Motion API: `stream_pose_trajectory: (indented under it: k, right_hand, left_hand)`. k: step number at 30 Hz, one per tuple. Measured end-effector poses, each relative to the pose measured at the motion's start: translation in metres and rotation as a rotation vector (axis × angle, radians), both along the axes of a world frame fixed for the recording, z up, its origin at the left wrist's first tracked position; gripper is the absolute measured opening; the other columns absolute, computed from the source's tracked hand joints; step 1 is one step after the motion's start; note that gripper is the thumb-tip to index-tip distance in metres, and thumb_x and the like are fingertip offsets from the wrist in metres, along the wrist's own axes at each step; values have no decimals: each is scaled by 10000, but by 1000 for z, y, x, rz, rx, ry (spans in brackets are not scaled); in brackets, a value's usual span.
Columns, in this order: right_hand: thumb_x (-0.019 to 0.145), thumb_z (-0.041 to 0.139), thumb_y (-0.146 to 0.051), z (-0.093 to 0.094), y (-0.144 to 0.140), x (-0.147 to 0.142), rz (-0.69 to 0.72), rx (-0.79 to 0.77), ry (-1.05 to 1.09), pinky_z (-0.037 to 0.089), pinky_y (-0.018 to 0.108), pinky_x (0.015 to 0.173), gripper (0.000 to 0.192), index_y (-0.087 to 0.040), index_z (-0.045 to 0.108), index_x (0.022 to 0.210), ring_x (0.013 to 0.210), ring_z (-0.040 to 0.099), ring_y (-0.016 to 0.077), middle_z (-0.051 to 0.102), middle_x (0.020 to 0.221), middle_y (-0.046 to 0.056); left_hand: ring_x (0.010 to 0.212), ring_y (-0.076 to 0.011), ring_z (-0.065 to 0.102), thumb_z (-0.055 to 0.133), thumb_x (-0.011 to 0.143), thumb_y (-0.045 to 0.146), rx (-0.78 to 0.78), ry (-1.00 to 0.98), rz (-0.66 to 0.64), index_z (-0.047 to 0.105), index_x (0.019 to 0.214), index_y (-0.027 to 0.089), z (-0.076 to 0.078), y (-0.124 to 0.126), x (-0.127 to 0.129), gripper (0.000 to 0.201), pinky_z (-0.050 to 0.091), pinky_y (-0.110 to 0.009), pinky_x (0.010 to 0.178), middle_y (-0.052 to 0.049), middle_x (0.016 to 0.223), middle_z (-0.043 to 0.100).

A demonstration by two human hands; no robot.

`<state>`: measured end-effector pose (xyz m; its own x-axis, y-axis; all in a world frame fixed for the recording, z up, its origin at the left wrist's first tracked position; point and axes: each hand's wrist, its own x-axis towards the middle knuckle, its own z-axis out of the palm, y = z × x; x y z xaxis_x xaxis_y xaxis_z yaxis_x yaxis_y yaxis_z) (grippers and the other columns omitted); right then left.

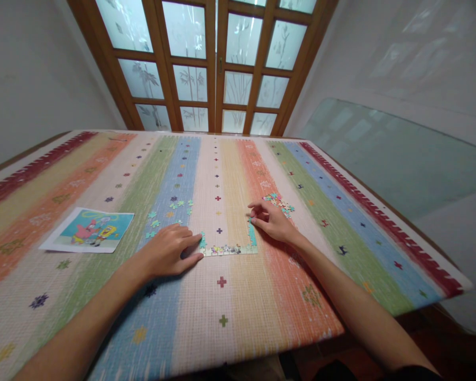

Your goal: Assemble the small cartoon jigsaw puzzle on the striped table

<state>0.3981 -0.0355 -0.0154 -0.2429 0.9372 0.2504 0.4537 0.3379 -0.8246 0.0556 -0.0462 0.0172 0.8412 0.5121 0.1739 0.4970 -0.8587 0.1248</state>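
Observation:
A partly joined jigsaw puzzle frame (230, 250) lies on the cloth, with a bottom row and a short column rising at each end. My left hand (170, 250) rests palm down at its left corner, index finger and thumb stretched out against the edge pieces. At the top of the right column (253, 236), my right hand (273, 221) pinches a small puzzle piece between thumb and index finger; the fingers mostly hide it. Just beyond that hand is a heap of loose pieces (280, 202). More loose turquoise pieces (153, 223) are scattered past my left hand.
A printed picture (93, 231) of cartoon characters lies on the left of the table. The striped tablecloth (222, 301) covers the table, whose front edge is near me. Behind stand wooden doors (215, 69) with frosted panes, and a glass panel (396, 148) leans at the right wall.

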Motion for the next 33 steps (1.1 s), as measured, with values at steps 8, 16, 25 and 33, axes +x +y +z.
stream_pose_trajectory:
  k: [8,16,25,33]
  right_hand:
    - [831,698,-244,0,-3,-4,-63,10,54,571,403,777,273,-224,642,1097,822,695,218,736,929,63]
    - [859,653,-183,1,-6,-6,-48,90,-89,556,380,782,158,-214,682,1012,796,695,199,760,926,56]
    - [942,575,-242,11,-15,-1,-20,258,-288,516,395,782,169,-208,734,988,811,628,216,685,905,74]
    - [904,699,-396,21,-30,11,127,214,-438,498,532,959,204,-272,772,1048,1019,614,299,680,1074,102]
  left_hand:
    - [663,-195,547,486,1019,396,-48,23,-4,634,862,204,2,0,1,289,429,-353,686,-25,696,607]
    - [640,-183,528,511,1005,390,-98,0,0,599,821,209,2,1,1,273,417,-345,684,-14,681,601]
    - [647,-180,539,508,1010,399,-87,4,5,632,872,205,3,0,1,269,418,-337,680,-14,691,615]
    - [636,-180,524,519,1003,393,-78,-39,-8,593,815,217,3,0,0,268,419,-340,666,-9,672,596]
